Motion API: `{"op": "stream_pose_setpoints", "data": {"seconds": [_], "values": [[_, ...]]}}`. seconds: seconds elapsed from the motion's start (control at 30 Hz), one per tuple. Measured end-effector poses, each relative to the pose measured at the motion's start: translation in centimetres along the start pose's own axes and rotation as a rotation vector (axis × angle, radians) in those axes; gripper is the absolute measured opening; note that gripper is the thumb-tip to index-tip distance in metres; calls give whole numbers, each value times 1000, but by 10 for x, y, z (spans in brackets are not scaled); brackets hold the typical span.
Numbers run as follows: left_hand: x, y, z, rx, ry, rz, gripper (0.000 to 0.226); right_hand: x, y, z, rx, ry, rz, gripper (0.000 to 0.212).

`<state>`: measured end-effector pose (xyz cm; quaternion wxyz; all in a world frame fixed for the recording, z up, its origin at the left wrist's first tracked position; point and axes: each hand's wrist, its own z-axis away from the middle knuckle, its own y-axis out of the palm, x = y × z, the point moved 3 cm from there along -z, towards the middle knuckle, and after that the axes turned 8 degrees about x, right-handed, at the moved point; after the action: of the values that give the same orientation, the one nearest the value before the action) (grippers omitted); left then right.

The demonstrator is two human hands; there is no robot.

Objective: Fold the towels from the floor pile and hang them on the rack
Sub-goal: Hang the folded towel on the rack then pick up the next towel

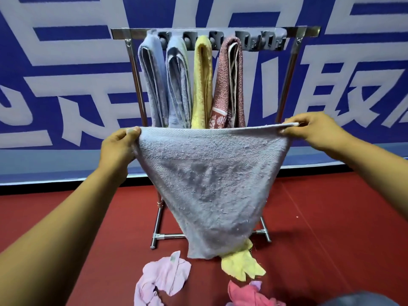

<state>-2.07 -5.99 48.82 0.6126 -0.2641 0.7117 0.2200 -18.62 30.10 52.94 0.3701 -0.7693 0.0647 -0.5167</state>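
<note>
In front of the rack (215,32), the left hand (118,146) and right hand (318,131) each pinch a top corner of the grey towel (207,182), its stretched edge level, body hanging below

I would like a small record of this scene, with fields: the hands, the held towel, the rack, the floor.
left hand: pinches one top corner of the grey towel
right hand: pinches the other top corner
grey towel: held spread in front of the rack, hanging to a point
rack: four folded towels hang on it: two blue-grey, one yellow, one reddish
floor: loose pink towel, yellow towel, red towel
</note>
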Motion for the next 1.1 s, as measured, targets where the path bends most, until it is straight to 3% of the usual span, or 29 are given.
{"op": "stream_pose_setpoints", "data": {"seconds": [0.13,0.3,0.43,0.53,0.7,0.87,1.0,1.1], "values": [[-7,3,5,27,36,-43,12,-2,-3,0,-33,39,-59,8],[-10,5,9,70,25,-108,15,-9,4,-3,-22,132,-141,26],[-8,14,14,57,29,-213,21,-11,18,-4,-81,218,-242,16],[-10,32,19,112,18,-224,17,-8,29,-5,-89,258,-239,20],[-11,64,28,201,-116,-44,14,-4,42,-5,-158,319,-270,21],[-11,59,29,117,-179,200,16,-10,39,-4,-280,439,-387,21],[-13,74,44,268,-214,173,17,-5,52,-3,-121,408,-419,10],[-16,92,56,392,-210,107,18,8,69,0,51,361,-467,15]]}}
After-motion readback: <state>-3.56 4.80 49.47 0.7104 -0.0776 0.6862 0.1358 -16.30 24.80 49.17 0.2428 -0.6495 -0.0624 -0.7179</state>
